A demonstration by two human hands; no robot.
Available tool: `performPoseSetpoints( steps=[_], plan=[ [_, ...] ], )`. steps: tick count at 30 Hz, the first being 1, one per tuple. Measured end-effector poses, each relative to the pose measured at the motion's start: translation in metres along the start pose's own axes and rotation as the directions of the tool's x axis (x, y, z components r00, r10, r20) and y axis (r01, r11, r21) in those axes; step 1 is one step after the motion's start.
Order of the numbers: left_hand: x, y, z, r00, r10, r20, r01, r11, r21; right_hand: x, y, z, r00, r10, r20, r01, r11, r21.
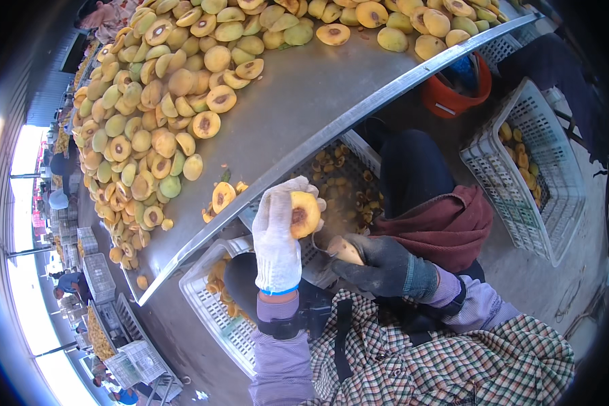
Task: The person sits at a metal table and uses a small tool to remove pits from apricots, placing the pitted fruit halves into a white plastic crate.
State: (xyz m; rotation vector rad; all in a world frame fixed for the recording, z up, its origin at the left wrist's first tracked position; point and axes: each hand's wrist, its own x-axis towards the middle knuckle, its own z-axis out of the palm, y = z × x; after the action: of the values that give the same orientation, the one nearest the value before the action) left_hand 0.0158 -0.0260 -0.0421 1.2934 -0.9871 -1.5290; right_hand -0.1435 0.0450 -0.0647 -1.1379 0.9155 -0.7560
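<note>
My left hand (277, 233), in a white knitted glove, holds up a yellow peach half (304, 214) with its cut face and brown stone hollow showing. Close by on the right, my right hand (386, 265) wears a dark grey glove and is closed round a pitting tool (345, 250). A beige, handle-like part and a thin curved metal end of it show; the rest is inside the fist. The metal end is near the peach half but apart from it. Both hands are over my lap, just off the edge of a metal table (298, 88).
A large heap of peach halves (162, 101) covers the table's far left. Below stand a crate of yellow pieces (379, 159), a white crate (196, 284) at left and another crate (555, 223) at right. An orange bucket (477, 95) sits near another person's leg (548, 68).
</note>
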Motion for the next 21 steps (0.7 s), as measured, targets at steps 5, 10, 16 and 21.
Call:
performPoseSetpoints(
  steps=[5,10,16,21],
  plan=[
    [-0.008,-0.015,0.005,0.999,-0.026,0.023,0.029,0.987,-0.16,-0.004,-0.012,-0.003,0.997,0.063,0.05,-0.077,0.93,0.359],
    [-0.019,-0.018,0.022,0.998,0.057,-0.038,-0.062,0.987,-0.149,-0.003,-0.009,-0.003,0.999,0.034,-0.018,-0.029,0.973,0.229],
    [-0.029,-0.018,0.038,0.971,0.228,-0.077,-0.232,0.972,-0.049,-0.007,-0.004,0.002,1.0,0.017,-0.004,-0.016,0.967,0.253],
    [-0.028,-0.004,0.043,0.964,0.267,0.006,-0.265,0.951,0.16,-0.009,-0.006,-0.005,0.962,0.183,0.205,-0.254,0.876,0.41]
  ],
)
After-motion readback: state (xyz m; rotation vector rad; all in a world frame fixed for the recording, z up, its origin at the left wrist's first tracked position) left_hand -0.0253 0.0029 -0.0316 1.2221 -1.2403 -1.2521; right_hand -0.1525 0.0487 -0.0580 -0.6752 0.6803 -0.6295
